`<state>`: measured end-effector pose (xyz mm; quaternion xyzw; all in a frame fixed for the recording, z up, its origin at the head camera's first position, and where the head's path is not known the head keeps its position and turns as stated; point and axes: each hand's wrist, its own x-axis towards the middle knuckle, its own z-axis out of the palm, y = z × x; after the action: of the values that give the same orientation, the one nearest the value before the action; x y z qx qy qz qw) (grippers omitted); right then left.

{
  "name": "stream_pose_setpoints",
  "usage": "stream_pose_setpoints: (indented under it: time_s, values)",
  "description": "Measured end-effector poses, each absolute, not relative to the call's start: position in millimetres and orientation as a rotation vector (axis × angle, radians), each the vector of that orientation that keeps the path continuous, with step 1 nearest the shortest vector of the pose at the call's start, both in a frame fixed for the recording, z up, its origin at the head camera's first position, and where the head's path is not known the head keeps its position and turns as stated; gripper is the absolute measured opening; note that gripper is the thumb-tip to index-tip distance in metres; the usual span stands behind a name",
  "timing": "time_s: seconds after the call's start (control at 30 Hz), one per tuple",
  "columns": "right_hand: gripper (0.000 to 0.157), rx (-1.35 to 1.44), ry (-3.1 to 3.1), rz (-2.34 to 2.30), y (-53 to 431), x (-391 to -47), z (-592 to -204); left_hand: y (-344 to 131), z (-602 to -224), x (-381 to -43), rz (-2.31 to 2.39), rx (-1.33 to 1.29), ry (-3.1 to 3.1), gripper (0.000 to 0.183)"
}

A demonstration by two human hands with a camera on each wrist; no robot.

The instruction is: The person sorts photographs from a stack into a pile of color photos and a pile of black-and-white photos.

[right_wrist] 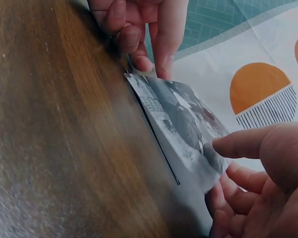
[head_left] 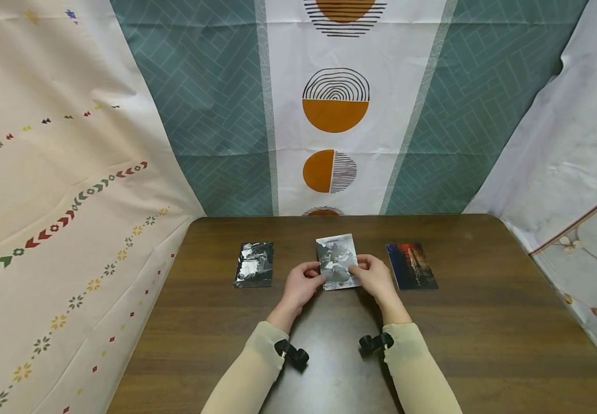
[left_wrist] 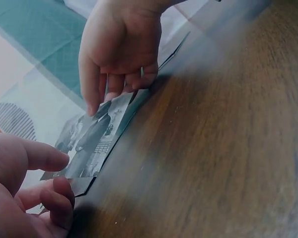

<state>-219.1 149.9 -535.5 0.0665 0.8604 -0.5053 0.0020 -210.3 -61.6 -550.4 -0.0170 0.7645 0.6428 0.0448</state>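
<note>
A black-and-white photo card [head_left: 337,261] is in the middle, between both hands. My left hand [head_left: 302,283] pinches its left edge, the thumb over the top and the other fingers curled beside and below it. On the opposite edge my right hand [head_left: 374,277] grips it, thumb [right_wrist: 238,142] on the picture and fingers [right_wrist: 233,198] underneath. That right side is tilted up in the right wrist view. Below the photo card, the dark edge of another flat card [right_wrist: 156,144] shows close to the wooden table [head_left: 200,345]; its face is hidden.
A glossy dark card [head_left: 254,264] lies on the table to the left. Right of the hands lies a card with a red and blue night scene [head_left: 412,266]. Behind the table's far edge hangs a patterned cloth [head_left: 215,115]. Each wrist bears a small black camera [head_left: 376,343].
</note>
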Motion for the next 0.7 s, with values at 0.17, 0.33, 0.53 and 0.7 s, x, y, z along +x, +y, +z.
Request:
stream_pose_setpoints:
  time_s: [0.17,0.33,0.53,0.7]
  values:
    - [0.052,0.203,2.734,-1.524,144.9,-217.7,-530.7,-61.6,-549.7,-211.6,1.992,-0.041,2.319,0.044]
    - [0.056,0.170,2.770,-1.466,136.5,-217.3,-526.2,-67.1,-545.0,-212.3,2.010,-0.037,2.317,0.046]
    - [0.053,0.077,2.788,-1.454,123.5,-216.6,-525.6,-82.5,-538.7,-210.7,2.007,-0.011,2.376,0.050]
    - [0.052,-0.029,2.766,-1.460,108.7,-216.9,-526.8,-103.2,-537.3,-210.4,1.991,0.005,2.429,0.048]
